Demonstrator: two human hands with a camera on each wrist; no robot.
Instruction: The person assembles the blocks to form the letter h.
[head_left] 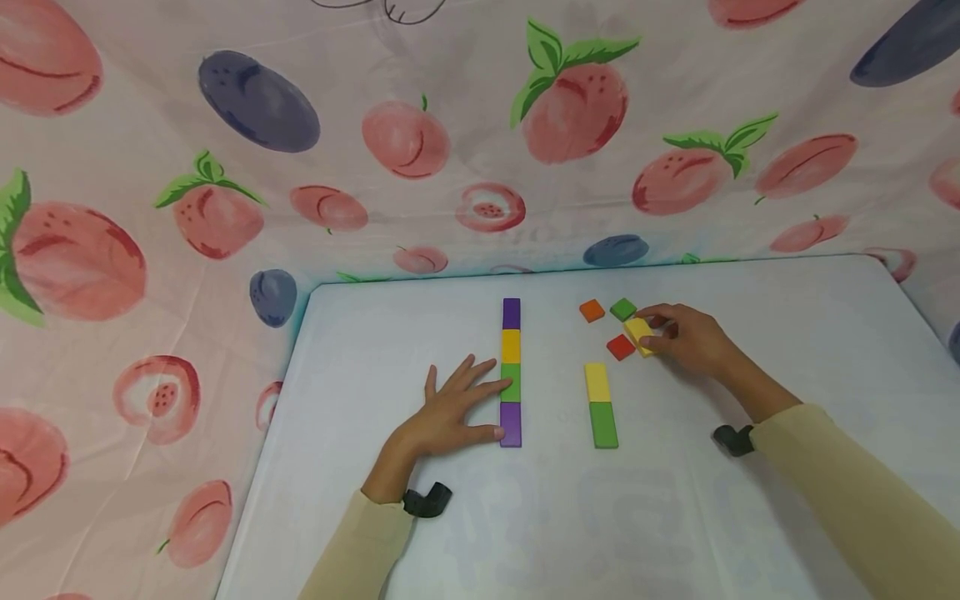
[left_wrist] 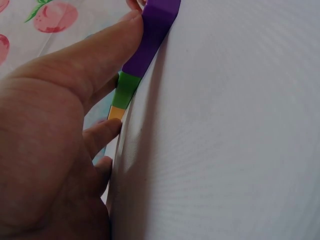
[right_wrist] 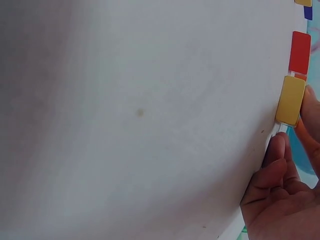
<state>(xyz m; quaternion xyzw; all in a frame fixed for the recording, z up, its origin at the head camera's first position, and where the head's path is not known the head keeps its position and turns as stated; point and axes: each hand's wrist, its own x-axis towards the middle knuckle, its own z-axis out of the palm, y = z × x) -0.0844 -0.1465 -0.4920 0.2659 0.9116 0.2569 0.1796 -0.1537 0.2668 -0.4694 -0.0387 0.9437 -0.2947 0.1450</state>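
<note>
A straight row of flat blocks runs away from the person: a light purple block (head_left: pixel 511 426) nearest, then a green block (head_left: pixel 510 385), a yellow-orange block (head_left: pixel 511 346) and a dark purple block (head_left: pixel 512 314) farthest. The left hand (head_left: pixel 448 414) lies along this row's left side, fingers spread, thumb on the light purple block and a fingertip on the green one. Between thumb and finger, the right hand (head_left: pixel 693 340) pinches a yellow block (right_wrist: pixel 290 101). Beside that block are a red block (head_left: pixel 620 347), a small green block (head_left: pixel 623 309) and an orange block (head_left: pixel 592 311).
Right of the long row, a shorter row joins a pale yellow block (head_left: pixel 597 382) end to end with a green block (head_left: pixel 603 427). All stand on a white table (head_left: pixel 660 525). A fruit-print cloth (head_left: pixel 465 100) hangs behind the table's far edge and at its left.
</note>
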